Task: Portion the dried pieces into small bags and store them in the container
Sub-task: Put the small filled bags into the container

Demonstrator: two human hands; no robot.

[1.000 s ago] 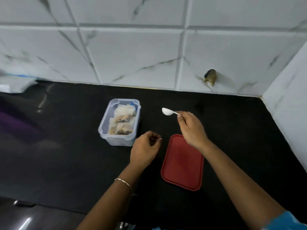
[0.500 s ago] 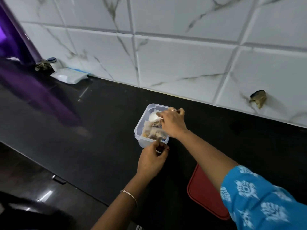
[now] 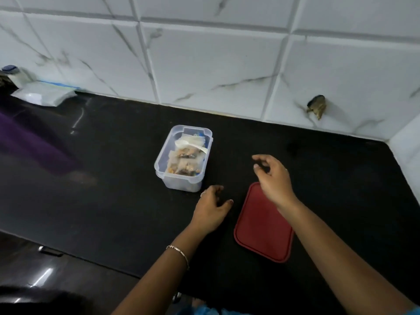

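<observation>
A clear plastic container (image 3: 183,158), rectangular with rounded corners and a stepped rim, stands open near the middle of a glossy black countertop (image 3: 109,178), a little in front of the white, marble-veined wall tiles (image 3: 211,69). Inside it lie several small translucent bags (image 3: 185,164) of brownish dried pieces, packed flat, with a white plastic spoon (image 3: 189,144) resting across the top of them. To the right and nearer the viewer, the container's red lid (image 3: 259,230), flat with a raised edge, lies on the counter, probably set within easy reach for closing. The right hand (image 3: 273,178) hovers above the far end of the lid, empty, fingers loosely curled and slightly apart, the thumb near the fingertips but pinching nothing. The left hand (image 3: 210,210), a thin bracelet on its wrist, sits low just in front of the container, close to its near wall without touching it, fingers relaxed and half bent, holding nothing. At far left, against the wall, lies a soft white packet (image 3: 43,95) beside a small white bottle (image 3: 16,75).
</observation>
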